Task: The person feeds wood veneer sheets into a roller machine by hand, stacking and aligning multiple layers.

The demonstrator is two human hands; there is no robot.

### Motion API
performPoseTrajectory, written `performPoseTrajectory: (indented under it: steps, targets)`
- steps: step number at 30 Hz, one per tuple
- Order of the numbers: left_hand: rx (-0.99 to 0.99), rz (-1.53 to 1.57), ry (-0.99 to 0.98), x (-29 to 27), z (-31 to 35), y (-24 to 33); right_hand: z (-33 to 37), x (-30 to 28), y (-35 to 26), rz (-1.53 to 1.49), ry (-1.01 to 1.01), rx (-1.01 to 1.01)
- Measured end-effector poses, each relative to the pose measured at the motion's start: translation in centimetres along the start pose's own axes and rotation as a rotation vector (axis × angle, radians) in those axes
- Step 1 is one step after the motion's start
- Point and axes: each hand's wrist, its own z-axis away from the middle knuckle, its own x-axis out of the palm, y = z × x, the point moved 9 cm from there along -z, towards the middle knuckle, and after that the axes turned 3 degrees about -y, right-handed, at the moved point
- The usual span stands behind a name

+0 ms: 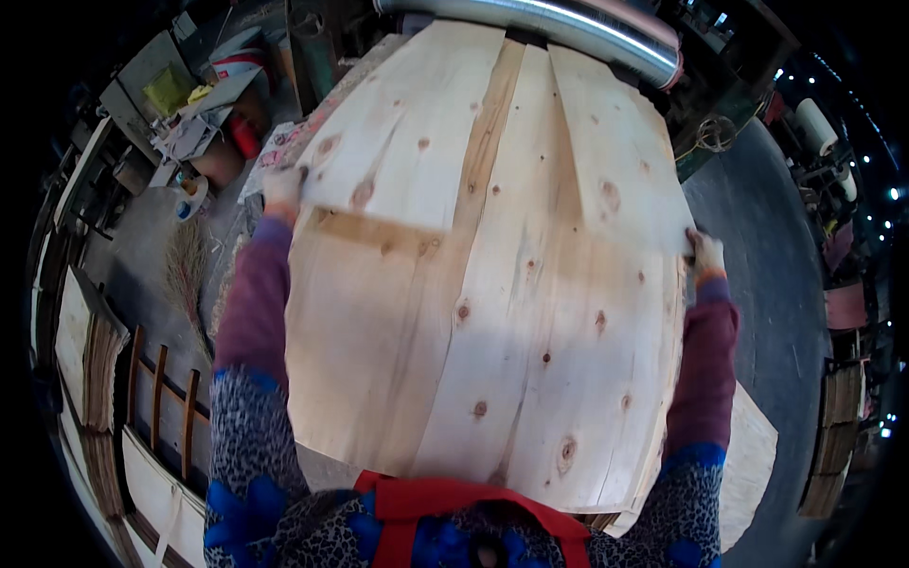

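A broad stack of pale, knotty wood veneer sheets [530, 379] lies in front of me. Over its far part are two separate veneer pieces, a left veneer sheet [398, 123] and a right veneer sheet [615, 142], their near edges slightly raised and blurred. My left hand [282, 189], in a light glove with dark fingertips, is closed on the near left corner of the left sheet. At the near right corner of the right sheet, my right hand [705, 254], similarly gloved, grips the edge. The undersides of both grips are hidden.
A shiny metal roller [568, 28] spans the far end of the sheets. To the left stand a twig broom [187, 260], a cluttered bench and stacked veneer [95, 369]. Another loose sheet [750, 464] lies low at the right; more stacks [833, 435] stand beyond the floor.
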Motion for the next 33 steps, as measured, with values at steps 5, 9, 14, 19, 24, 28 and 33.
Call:
performPoseTrajectory:
  steps: [5, 9, 14, 19, 24, 28, 33]
  targets:
    - [-0.111, -0.544, 0.201, 8.7, -3.4, 8.8, -8.3, -4.5, 3.5, 0.031, 0.151, -0.250]
    - [0.271, -0.130, -0.289, 13.0, 7.0, 7.7, 3.9, 2.7, 0.3, 0.012, -0.135, -0.114]
    - [-0.031, 0.139, -0.673, 18.0, 27.1, 8.4, 18.7, -9.0, 12.1, 0.056, -0.010, 0.023]
    - [-0.486, 0.282, -0.746, 15.0, 35.1, 9.3, 35.0, -16.9, 22.5, -0.065, 0.218, 0.188]
    - [-0.560, 0.265, -0.815, 15.0, 38.9, 10.0, 46.0, -18.4, 27.3, -0.141, 0.382, 0.308]
    - [-0.500, 0.153, -0.910, 15.5, 42.3, 11.0, 47.9, -17.8, 28.9, -0.200, 0.345, 0.222]
    - [-0.294, 0.195, -0.831, 14.7, 44.1, 10.2, 46.9, -13.9, 22.2, 0.997, 0.225, -0.076]
